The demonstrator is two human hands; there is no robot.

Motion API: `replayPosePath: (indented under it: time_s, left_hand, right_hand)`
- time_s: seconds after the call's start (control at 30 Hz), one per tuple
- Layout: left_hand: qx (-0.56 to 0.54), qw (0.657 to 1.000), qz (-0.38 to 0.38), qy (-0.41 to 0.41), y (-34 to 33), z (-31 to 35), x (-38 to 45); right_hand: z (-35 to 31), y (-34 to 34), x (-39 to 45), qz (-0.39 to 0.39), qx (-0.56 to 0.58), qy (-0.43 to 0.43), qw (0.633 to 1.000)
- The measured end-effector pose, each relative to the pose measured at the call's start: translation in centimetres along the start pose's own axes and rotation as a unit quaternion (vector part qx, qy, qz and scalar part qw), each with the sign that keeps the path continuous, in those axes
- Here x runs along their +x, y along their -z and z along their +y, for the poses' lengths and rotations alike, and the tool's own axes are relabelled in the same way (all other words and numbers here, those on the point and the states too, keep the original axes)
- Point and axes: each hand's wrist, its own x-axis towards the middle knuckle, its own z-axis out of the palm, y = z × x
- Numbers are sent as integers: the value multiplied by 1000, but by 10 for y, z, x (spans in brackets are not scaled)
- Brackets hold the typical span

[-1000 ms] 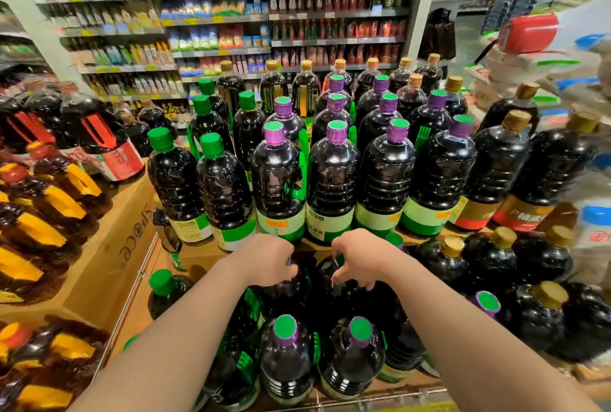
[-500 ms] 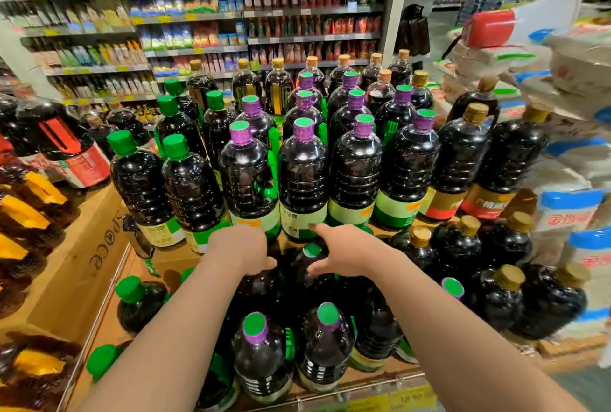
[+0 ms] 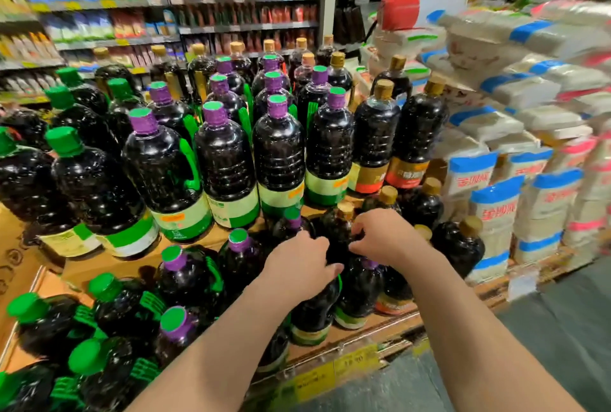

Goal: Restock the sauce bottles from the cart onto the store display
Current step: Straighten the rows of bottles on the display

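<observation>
Dark sauce bottles fill a two-tier display. Purple-capped bottles (image 3: 279, 160) stand on the upper tier, with green-capped bottles (image 3: 96, 186) to their left and gold-capped bottles (image 3: 375, 137) to their right. On the lower tier, my left hand (image 3: 301, 266) covers the top of a dark bottle with a green handle (image 3: 314, 312), fingers curled round it. My right hand (image 3: 385, 236) is just to the right, its curled fingers on a gold-capped bottle (image 3: 340, 226) between the two hands. A purple-capped bottle (image 3: 360, 292) stands right under that hand. The cart is out of view.
White bags with blue and pink bands (image 3: 515, 186) are stacked high on the right. Yellow price tags (image 3: 334, 375) line the display's front edge. A cardboard tray (image 3: 20, 262) borders the left. Store shelves (image 3: 211, 27) run along the back. Grey floor (image 3: 545, 345) lies at lower right.
Both hands have moved right along the lower tier, from the purple-capped bottles toward the gold-capped ones. The view has swung right and come closer.
</observation>
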Motion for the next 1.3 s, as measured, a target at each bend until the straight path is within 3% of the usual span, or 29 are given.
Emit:
replayPosePath:
  time_s: [0.23,0.37,0.6,0.7,0.8,1.03,1.3]
  left_hand:
    - [45,999,-24,-15,-11,2,11]
    - [89,996,5,-31,-13,1,11]
    - [137,990,43,12,-18,13,4]
    - [209,977,26,-43,-12,16,6]
    - [169,984,-6,-46,-11,10,16]
    - [126,988,10,-91,-14,9,13]
    - [103,994,-7,-47,-14,13,8]
  right_hand:
    - [20,-29,-12,-22,9,-18,1000]
    - [16,-43,-10,-19,3,-7,1000]
    - [20,-46,0,-24,-48,28,998]
    - [29,-45,2,-21,-48,66,996]
    - [40,-38,6,-52,-23,111,992]
    - [50,-25,6,-113,-2,180,977]
    - [51,-25,9,-115,-17,203,972]
